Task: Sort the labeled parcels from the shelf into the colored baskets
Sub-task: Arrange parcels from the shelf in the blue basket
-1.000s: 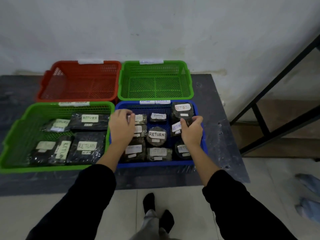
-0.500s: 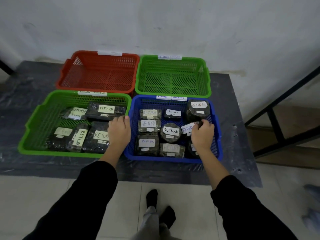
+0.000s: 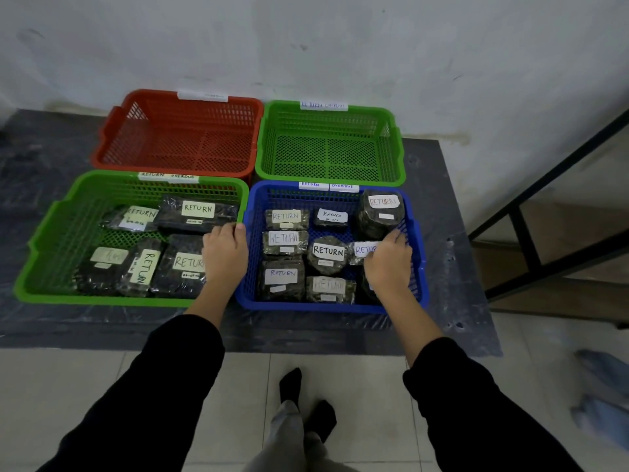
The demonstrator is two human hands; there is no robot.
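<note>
Beyond the left hand (image 3: 224, 255) and the right hand (image 3: 388, 267), a white wall (image 3: 306, 46) is seen. It is marked with grey smudges and stained along the line where it meets the bench (image 3: 452, 267). The bench is dark grey and covered with creased clear film; its front edge lies nearer than both hands. Below the hands, a floor (image 3: 85, 386) of pale tiles with thin grout lines is laid. Well to the right of the right hand, a black frame (image 3: 527, 236) of slanted and level bars is set, with brown boards (image 3: 578, 212) seen behind it. Blurred blue shapes (image 3: 602, 390) lie on the floor at far right. Everything is lit softly and evenly.
</note>
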